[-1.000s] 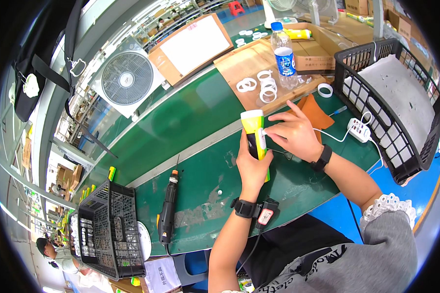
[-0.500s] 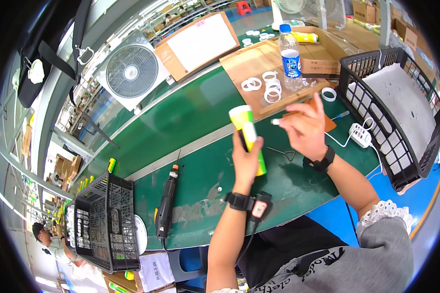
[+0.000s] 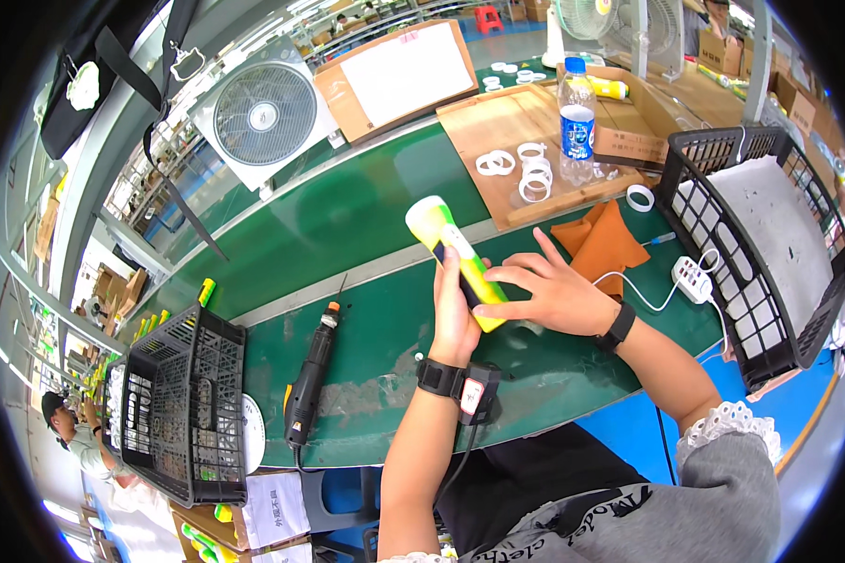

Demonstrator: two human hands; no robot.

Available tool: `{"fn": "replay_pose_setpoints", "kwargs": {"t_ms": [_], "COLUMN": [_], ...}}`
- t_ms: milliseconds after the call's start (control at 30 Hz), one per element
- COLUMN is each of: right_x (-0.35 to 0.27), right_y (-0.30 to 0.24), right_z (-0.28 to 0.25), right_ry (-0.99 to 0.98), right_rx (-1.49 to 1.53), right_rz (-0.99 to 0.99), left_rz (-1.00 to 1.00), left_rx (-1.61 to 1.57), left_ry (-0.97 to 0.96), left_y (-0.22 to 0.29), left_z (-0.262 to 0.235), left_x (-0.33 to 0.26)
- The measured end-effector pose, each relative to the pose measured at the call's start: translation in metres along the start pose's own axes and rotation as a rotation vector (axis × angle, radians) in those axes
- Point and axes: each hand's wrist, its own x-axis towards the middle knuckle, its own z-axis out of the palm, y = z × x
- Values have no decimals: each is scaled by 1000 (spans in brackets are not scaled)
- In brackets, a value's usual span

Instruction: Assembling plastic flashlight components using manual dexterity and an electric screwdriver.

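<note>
Holding yellow torch [image 3: 475, 272] in left hand [image 3: 455, 319]; long axis slants, head far-left; right hand [image 3: 556, 293], fingers parted, at tail half.

From my remote seat I can pick out white lettering on the blue label [image 3: 577, 133] of the clear bottle [image 3: 576, 97], large dark characters on the white sheet [image 3: 288, 492] at lower left, and black lettering across the grey shirt [image 3: 671, 516]. I also see dark print on the cardboard box [image 3: 629, 143] beside the bottle and reddish marks on the white sticker [image 3: 472, 395] of the black wrist device [image 3: 491, 386], both too small for me to read.
</note>
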Motion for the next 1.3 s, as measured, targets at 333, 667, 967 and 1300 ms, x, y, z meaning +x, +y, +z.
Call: {"fn": "replay_pose_setpoints", "kwargs": {"t_ms": [333,667,967,1300], "right_x": [-6,5,-29,-170], "right_y": [10,4,18,164], "right_z": [-3,11,-17,-261], "right_ry": [444,197,657,-197], "right_rx": [-102,198,642,-542], "right_rz": [263,509,469,1187], "left_rz": [11,325,185,124], "left_rx": [-106,185,213,-55], "left_ry": [-245,-188,-270,-7], "left_y": [-7,0,-18,-15], "left_z": [19,10,-10,-35], "left_x": [-9,-12,-3,28]}}
